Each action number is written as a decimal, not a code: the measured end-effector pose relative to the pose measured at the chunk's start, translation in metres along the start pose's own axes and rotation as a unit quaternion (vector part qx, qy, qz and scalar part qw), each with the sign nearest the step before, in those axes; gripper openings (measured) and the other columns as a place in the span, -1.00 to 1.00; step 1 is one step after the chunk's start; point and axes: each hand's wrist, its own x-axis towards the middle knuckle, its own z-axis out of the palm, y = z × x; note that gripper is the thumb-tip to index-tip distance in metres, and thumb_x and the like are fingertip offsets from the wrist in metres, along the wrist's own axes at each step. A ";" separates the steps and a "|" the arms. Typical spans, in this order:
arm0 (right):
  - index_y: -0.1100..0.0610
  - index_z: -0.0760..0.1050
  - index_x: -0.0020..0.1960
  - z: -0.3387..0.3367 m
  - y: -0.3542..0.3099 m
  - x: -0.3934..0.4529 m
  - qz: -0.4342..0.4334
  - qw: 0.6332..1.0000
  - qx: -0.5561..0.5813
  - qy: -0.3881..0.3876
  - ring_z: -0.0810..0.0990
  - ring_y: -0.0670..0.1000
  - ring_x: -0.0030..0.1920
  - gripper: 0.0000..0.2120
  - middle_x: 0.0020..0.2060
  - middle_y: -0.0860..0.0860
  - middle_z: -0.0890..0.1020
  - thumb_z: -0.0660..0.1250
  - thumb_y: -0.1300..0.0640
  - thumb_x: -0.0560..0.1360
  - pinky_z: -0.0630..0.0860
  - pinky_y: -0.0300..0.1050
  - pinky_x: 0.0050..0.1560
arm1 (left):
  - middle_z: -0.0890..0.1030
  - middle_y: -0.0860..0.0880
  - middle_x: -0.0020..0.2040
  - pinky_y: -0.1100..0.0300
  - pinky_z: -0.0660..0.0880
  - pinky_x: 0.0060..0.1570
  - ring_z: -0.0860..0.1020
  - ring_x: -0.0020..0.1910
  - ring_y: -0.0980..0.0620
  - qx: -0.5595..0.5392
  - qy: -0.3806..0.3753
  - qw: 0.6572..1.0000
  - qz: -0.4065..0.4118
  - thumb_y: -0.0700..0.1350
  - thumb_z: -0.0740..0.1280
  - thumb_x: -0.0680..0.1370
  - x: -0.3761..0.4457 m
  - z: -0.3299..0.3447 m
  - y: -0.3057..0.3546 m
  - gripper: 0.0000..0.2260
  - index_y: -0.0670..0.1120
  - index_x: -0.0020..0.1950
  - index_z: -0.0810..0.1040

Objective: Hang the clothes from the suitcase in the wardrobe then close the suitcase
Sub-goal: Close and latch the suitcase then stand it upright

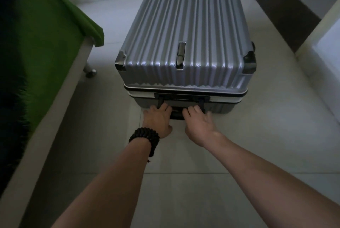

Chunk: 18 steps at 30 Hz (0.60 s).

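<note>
Silver ribbed hard-shell suitcase (185, 30), lid down, flat on floor tiles (257, 135)

Lighting: dim, cool, indoor. Soft highlights on ribbed suitcase (185, 30) lid; pale floor (257, 135) brightest at centre. Heavy vignette, darkest left. Wide-angle bowing at edges. Bed cover (46, 43) smeared, blurred.

The ribbed silver-grey hard-shell suitcase (185, 30) lies flat on the pale tiled floor (257, 154), lid down, shells nearly together, dark handle on top.
</note>
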 end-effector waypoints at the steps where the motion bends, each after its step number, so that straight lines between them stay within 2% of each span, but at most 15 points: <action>1: 0.12 0.31 0.32 -0.006 -0.003 -0.003 -0.003 1.000 0.014 0.003 0.37 0.12 0.25 -0.64 0.20 0.09 0.46 0.19 0.05 0.56 0.40 0.09 0.03 | 0.40 -0.01 0.29 0.01 0.39 -0.03 0.44 0.13 -0.17 0.002 0.004 1.000 -0.002 0.09 0.25 0.53 -0.008 -0.008 0.000 -0.59 -0.06 0.30 0.36; 3: 0.12 0.33 0.26 -0.028 -0.010 -0.021 -0.019 0.996 0.048 -0.071 0.38 0.15 0.24 -0.67 0.18 0.11 0.49 0.14 -0.07 0.60 0.40 0.11 0.03 | 0.44 -0.02 0.30 -0.01 0.39 0.01 0.44 0.16 -0.18 0.015 -0.038 0.999 0.010 0.16 0.16 0.59 -0.030 -0.030 0.000 -0.62 -0.06 0.27 0.39; 6: 0.12 0.32 0.24 -0.067 -0.022 -0.065 -0.039 0.984 0.066 -0.159 0.38 0.16 0.25 -0.68 0.20 0.13 0.49 0.12 -0.08 0.61 0.36 0.12 0.13 | 0.47 -0.03 0.28 -0.04 0.37 0.09 0.42 0.21 -0.18 0.049 -0.099 0.993 0.051 0.19 0.11 0.61 -0.080 -0.065 0.006 -0.60 -0.05 0.29 0.39; 8: 0.12 0.32 0.21 -0.110 -0.028 -0.093 -0.052 0.977 0.080 -0.188 0.40 0.15 0.24 -0.71 0.19 0.13 0.51 0.11 -0.06 0.62 0.33 0.13 0.17 | 0.48 -0.03 0.26 -0.06 0.38 0.11 0.41 0.23 -0.16 0.042 -0.126 0.989 0.064 0.20 0.11 0.60 -0.110 -0.102 0.003 -0.59 -0.06 0.29 0.40; 11: 0.11 0.33 0.16 -0.184 -0.034 -0.133 -0.086 0.973 0.090 -0.195 0.43 0.14 0.19 -0.74 0.14 0.11 0.53 0.10 -0.05 0.62 0.36 0.12 0.13 | 0.49 -0.03 0.24 -0.07 0.43 0.09 0.40 0.25 -0.13 0.003 -0.162 0.983 0.086 0.20 0.12 0.60 -0.156 -0.168 0.006 -0.59 -0.07 0.27 0.41; 14: 0.11 0.33 0.16 -0.284 -0.039 -0.159 -0.108 0.975 0.071 -0.179 0.44 0.12 0.16 -0.73 0.12 0.09 0.53 0.07 -0.06 0.63 0.36 0.10 0.10 | 0.49 -0.05 0.23 -0.05 0.43 0.08 0.41 0.25 -0.13 -0.016 -0.144 0.986 0.083 0.18 0.11 0.61 -0.197 -0.264 0.003 -0.61 -0.08 0.26 0.39; 18: 0.11 0.33 0.18 -0.449 -0.046 -0.156 -0.126 0.980 0.065 -0.140 0.43 0.13 0.17 -0.74 0.14 0.09 0.51 0.08 -0.04 0.63 0.34 0.11 0.11 | 0.47 -0.07 0.22 -0.07 0.40 0.08 0.39 0.22 -0.14 -0.024 -0.112 0.992 0.062 0.16 0.09 0.62 -0.219 -0.424 -0.023 -0.64 -0.08 0.24 0.39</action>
